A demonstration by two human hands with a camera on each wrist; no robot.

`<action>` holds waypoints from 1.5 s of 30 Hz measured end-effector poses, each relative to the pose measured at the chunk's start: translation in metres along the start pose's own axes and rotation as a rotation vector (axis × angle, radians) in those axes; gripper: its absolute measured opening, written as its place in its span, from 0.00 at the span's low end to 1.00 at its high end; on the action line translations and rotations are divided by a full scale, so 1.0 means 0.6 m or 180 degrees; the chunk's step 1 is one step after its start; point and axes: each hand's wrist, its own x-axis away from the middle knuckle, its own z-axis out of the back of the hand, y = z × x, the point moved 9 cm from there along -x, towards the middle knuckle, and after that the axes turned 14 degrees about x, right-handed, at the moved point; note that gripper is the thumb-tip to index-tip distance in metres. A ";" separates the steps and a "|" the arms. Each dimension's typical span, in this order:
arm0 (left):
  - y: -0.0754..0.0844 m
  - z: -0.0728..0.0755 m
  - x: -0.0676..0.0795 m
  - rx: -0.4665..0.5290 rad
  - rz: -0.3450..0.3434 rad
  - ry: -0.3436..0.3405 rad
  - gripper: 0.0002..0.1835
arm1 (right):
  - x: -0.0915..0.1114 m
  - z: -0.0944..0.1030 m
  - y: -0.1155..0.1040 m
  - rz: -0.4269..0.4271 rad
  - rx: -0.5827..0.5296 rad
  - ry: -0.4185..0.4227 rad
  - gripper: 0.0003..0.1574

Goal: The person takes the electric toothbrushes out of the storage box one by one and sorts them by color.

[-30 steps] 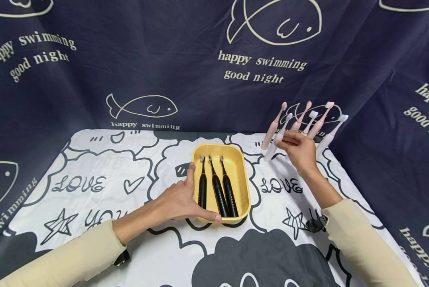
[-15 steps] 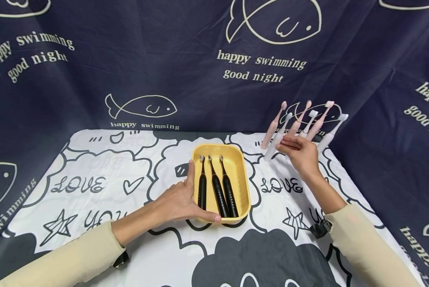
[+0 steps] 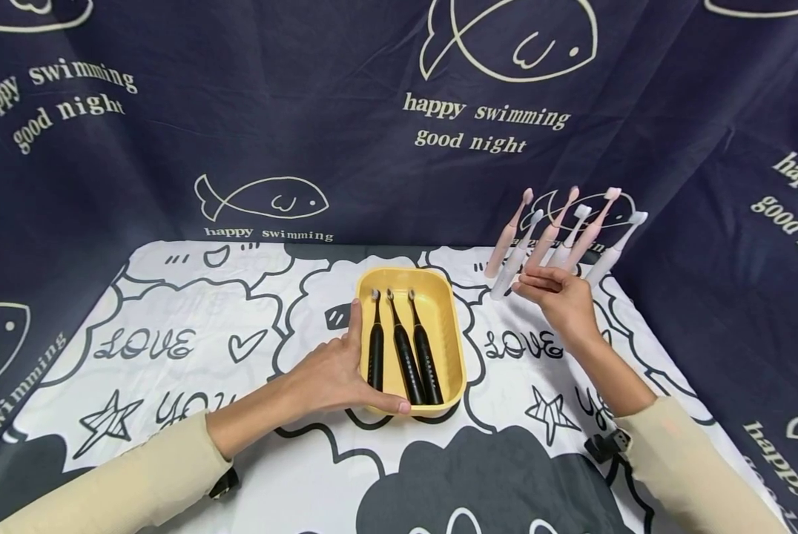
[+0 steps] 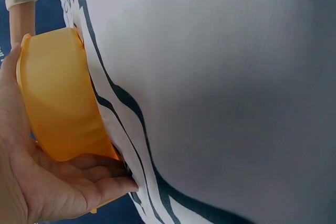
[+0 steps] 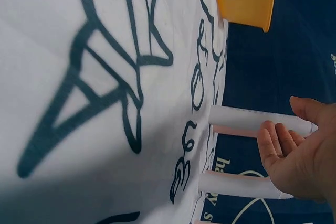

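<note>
A yellow plastic tray [image 3: 457,348] holds three black electric toothbrushes [image 3: 409,363], lying with their heads toward the far end. My left hand [image 3: 332,374] grips the tray's near left corner, thumb along the near rim and fingers against the left wall, which the left wrist view shows too. At the back right, three pink electric toothbrushes [image 3: 503,251] and three white ones stand upright. My right hand [image 3: 559,300] is beside the front-left white electric toothbrush [image 3: 509,271]. Its thumb [image 5: 307,109] is apart from the loosely bent fingers, with nothing held between them.
A white cloth [image 3: 192,297] with black cartoon drawings covers the table. Dark blue fabric [image 3: 345,111] printed with fish hangs behind and at the sides, close to the standing toothbrushes. The wrist devices [image 3: 606,445] sit under the cuffs.
My right hand has drawn slightly down and back from the front white toothbrush, its fingers coming away from it. The left hand and the tray have stayed put.
</note>
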 end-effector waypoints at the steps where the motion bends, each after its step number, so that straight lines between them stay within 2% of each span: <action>1: 0.000 0.000 0.000 0.0013 -0.0003 0.0000 1.00 | 0.003 -0.003 0.000 -0.0006 0.0019 -0.0036 0.34; 8: 0.002 -0.001 0.002 0.0052 -0.0070 -0.0002 1.01 | 0.027 -0.030 -0.013 0.0015 0.0131 -0.0309 0.33; 16: 0.006 0.000 0.003 -0.0063 -0.0115 0.0014 1.01 | 0.041 -0.058 -0.033 0.0051 0.0082 -0.0441 0.34; 23: 0.001 0.000 0.003 0.0059 -0.0079 -0.0001 1.00 | 0.055 -0.081 -0.063 0.0205 0.0026 -0.0567 0.32; 30: 0.002 0.001 0.003 0.0102 -0.0060 0.0011 0.99 | 0.059 -0.098 -0.073 0.0201 -0.0020 -0.0662 0.29; 45: 0.001 0.001 0.007 0.0206 -0.0039 -0.0001 0.99 | 0.060 -0.129 -0.110 0.0438 -0.0245 -0.0687 0.27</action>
